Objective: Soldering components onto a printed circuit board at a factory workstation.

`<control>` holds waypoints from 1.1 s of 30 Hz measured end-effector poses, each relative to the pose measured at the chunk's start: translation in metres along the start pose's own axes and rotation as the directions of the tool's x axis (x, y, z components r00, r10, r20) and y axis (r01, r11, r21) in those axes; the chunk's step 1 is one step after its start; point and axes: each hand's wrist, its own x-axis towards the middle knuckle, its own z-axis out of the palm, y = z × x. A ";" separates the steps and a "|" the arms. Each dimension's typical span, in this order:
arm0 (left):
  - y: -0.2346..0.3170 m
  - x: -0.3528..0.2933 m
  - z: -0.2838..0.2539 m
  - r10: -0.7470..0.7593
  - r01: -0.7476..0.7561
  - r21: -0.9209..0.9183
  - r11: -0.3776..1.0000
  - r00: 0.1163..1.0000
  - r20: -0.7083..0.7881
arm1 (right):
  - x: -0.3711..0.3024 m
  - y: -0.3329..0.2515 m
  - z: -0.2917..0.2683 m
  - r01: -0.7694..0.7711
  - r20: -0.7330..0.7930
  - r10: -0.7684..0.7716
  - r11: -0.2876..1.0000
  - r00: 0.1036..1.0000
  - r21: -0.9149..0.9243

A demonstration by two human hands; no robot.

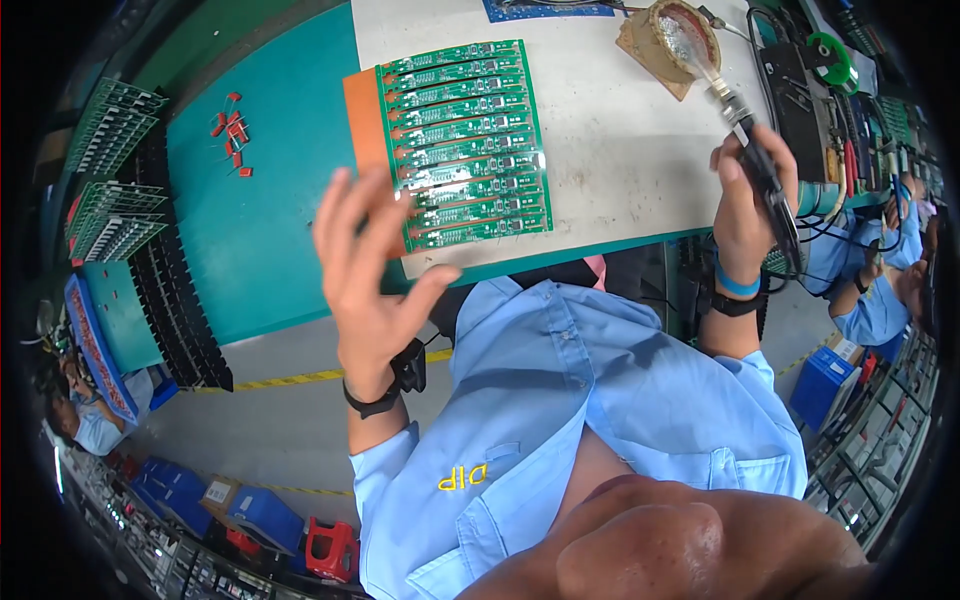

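Observation:
My right hand (pixel 752 205) is wrapped round the black handle of a soldering iron (pixel 766 185), whose pale front end reaches into a round, brownish pot (pixel 655 45) with shiny bits inside. The pot rests on a small brown board (pixel 630 42). My left hand (pixel 365 270) is empty, its fingers spread above the lower left corner of a panel of green circuit boards (pixel 465 130). Under the panel an orange sheet (pixel 367 120) sticks out on the left. Whether my left fingertips touch the sheet or panel, I cannot tell.
Several red components with wire leads (pixel 236 130) lie on the teal mat (pixel 270 230). Further left stand racks of green boards (pixel 115 125) beside a black slotted strip (pixel 175 290). Tools, cables and a green spool (pixel 832 62) crowd the right. Other people sit at both sides.

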 end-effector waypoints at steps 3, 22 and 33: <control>0.005 0.019 -0.014 -0.194 0.169 -0.207 0.964 0.975 -0.109 | -0.003 0.026 -0.005 0.005 -0.152 0.008 0.996 0.988 0.086; -0.029 0.119 0.005 0.014 -0.010 -0.010 1.000 0.906 0.422 | -0.010 0.017 -0.003 0.056 0.026 -0.058 0.996 0.998 0.074; -0.035 0.116 0.008 0.070 -0.046 -0.073 0.996 0.923 0.378 | -0.012 -0.035 0.026 -0.182 0.388 0.147 0.982 0.910 0.053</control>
